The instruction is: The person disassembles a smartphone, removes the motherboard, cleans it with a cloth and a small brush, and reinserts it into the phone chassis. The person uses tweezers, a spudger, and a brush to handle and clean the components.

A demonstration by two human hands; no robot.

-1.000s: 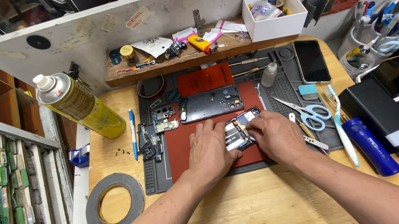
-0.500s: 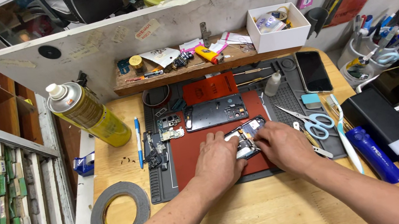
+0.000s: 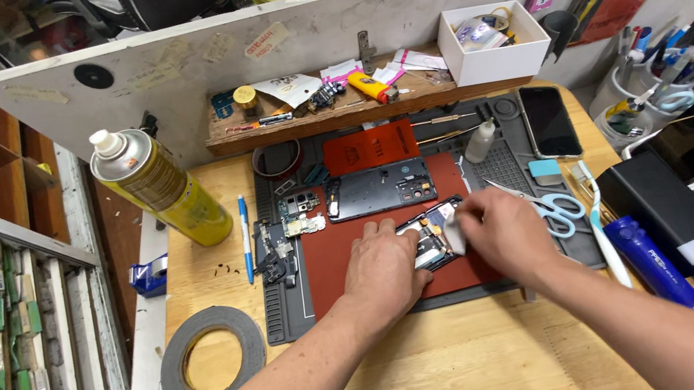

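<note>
Resting on the red mat (image 3: 347, 255), the left hand (image 3: 388, 270) pinned the opened phone (image 3: 429, 238) with flat fingers, while the right hand (image 3: 504, 231) pinched a small white piece (image 3: 454, 232) against it, near the mat's middle.

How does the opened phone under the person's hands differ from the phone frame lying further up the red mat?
The opened phone lies tilted under both hands; the phone frame lies level and untouched. The opened phone shows mixed metal parts; the phone frame looks mostly dark. Both rest on the red mat.
</note>
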